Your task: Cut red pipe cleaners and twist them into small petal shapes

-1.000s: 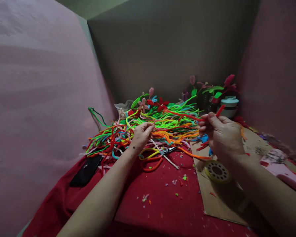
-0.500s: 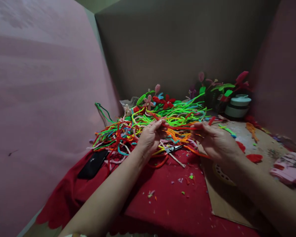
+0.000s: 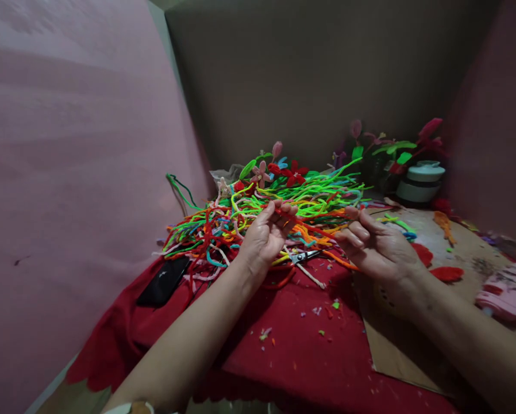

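A red fuzzy stem (image 3: 314,229) stretches between my two hands, above a heap of colourful pipe cleaners (image 3: 249,210). My left hand (image 3: 269,230) is closed on the stem's left part, thumb against the fingers. At the stem's other end, my right hand (image 3: 368,241) has its fingers curled round it, palm partly turned up. Scissors (image 3: 305,257) lie just below and between the hands, at the front of the heap.
A black phone (image 3: 163,282) lies on the red cloth (image 3: 284,356) at the left. Cardboard (image 3: 396,351) with red petals (image 3: 447,274) is on the right, near a pink tool (image 3: 508,293). Behind stand a lidded container (image 3: 419,183) and fuzzy flowers (image 3: 296,172).
My right hand has turned its palm more upward, and the stem's right part now slopes down toward it. The raised red tip beyond that hand no longer shows. The view has shifted slightly.
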{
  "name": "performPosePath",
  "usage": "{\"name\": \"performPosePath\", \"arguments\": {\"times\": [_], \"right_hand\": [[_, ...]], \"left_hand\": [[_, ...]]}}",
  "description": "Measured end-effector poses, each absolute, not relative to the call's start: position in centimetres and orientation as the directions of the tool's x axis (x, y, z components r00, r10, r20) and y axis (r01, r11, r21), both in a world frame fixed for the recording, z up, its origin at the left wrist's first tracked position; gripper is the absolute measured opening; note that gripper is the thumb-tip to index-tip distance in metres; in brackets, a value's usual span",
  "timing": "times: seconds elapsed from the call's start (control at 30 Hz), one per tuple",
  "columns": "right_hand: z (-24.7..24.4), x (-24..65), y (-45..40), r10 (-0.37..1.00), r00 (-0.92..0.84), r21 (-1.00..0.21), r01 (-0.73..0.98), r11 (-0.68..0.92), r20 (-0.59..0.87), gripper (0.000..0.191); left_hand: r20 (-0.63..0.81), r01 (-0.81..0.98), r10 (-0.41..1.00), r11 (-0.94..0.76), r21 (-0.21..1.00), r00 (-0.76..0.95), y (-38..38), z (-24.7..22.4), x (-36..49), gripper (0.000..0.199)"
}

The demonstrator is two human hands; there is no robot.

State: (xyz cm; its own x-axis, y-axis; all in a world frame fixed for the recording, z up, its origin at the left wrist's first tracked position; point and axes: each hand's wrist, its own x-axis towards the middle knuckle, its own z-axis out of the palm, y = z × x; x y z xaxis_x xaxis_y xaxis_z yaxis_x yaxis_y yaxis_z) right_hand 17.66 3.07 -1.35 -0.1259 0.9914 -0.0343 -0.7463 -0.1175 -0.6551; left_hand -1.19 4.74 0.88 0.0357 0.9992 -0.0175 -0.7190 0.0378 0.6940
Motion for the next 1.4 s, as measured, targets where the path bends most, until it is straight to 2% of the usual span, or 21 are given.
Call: {"name": "performPosePath", "arguments": {"times": [0.1, 0.37, 0.53, 0.67, 0.73, 0.8, 0.9, 1.0, 1.07, 1.2, 1.33, 1.4], "right_hand": [[-1.3, 17.7, 3.0, 0.991, -0.135, -0.718, -0.692, -0.075, 0.026, 0.014], [0.1, 18.2, 3.0, 0.994, -0.021, -0.767, -0.638, 0.068, 0.106, 0.022], [1.6, 19.6, 2.3, 0.995, 0.042, -0.682, -0.725, 0.092, 0.089, 0.034], [2.6, 20.9, 2.2, 0.974, 0.087, -0.557, -0.808, 0.193, 0.211, 0.040], [2.3, 20.7, 2.5, 0.984, 0.059, -0.567, -0.811, 0.144, 0.166, 0.050], [1.4, 19.9, 2.8, 0.992, -0.008, -0.603, -0.794, 0.072, 0.129, 0.043], [-0.3, 18.7, 2.7, 0.969, -0.218, -0.667, -0.741, -0.085, 0.119, 0.029], [-1.1, 17.9, 1.9, 0.872, -0.489, -0.776, -0.541, -0.325, -0.025, 0.020], [-1.3, 17.6, 1.5, 0.821, -0.562, -0.814, -0.432, -0.389, -0.094, 0.019], [-1.2, 17.1, 1.0, 0.796, -0.591, -0.850, -0.346, -0.398, -0.132, 0.011], [-1.3, 16.5, 0.8, 0.854, -0.499, -0.886, -0.315, -0.340, -0.149, 0.019], [-1.2, 16.4, 0.8, 0.881, -0.453, -0.904, -0.305, -0.298, -0.138, 0.017]], "left_hand": [[-0.038, -0.765, 0.999, 0.036, 0.643, 0.015, 5.0, 1.0, -1.3, 0.019], [0.047, -0.714, 0.995, 0.027, 0.700, 0.084, 4.4, 1.0, -1.5, 0.024], [0.059, -0.686, 0.994, 0.021, 0.727, 0.093, 4.2, 0.8, -1.8, 0.021], [0.010, -0.633, 0.975, 0.136, 0.762, 0.221, 3.7, 0.4, -1.3, 0.011], [0.017, -0.631, 0.961, 0.168, 0.758, 0.277, 3.3, 0.1, -0.9, 0.009], [0.034, -0.627, 0.949, 0.179, 0.759, 0.313, 3.0, -0.1, -0.4, 0.010], [0.033, -0.602, 0.936, 0.198, 0.774, 0.351, 2.5, -0.1, -0.1, 0.010], [0.029, -0.523, 0.918, 0.199, 0.829, 0.395, 2.2, 0.0, -0.2, 0.008], [0.015, -0.463, 0.914, 0.191, 0.866, 0.405, 2.0, 0.1, -0.3, 0.013], [0.014, -0.329, 0.920, 0.126, 0.936, 0.391, 1.9, 0.0, -0.4, 0.015], [0.026, -0.208, 0.926, 0.058, 0.976, 0.376, 2.0, 0.0, -0.5, 0.017], [0.045, -0.155, 0.929, 0.013, 0.988, 0.367, 2.0, 0.1, -0.6, 0.016]]}}
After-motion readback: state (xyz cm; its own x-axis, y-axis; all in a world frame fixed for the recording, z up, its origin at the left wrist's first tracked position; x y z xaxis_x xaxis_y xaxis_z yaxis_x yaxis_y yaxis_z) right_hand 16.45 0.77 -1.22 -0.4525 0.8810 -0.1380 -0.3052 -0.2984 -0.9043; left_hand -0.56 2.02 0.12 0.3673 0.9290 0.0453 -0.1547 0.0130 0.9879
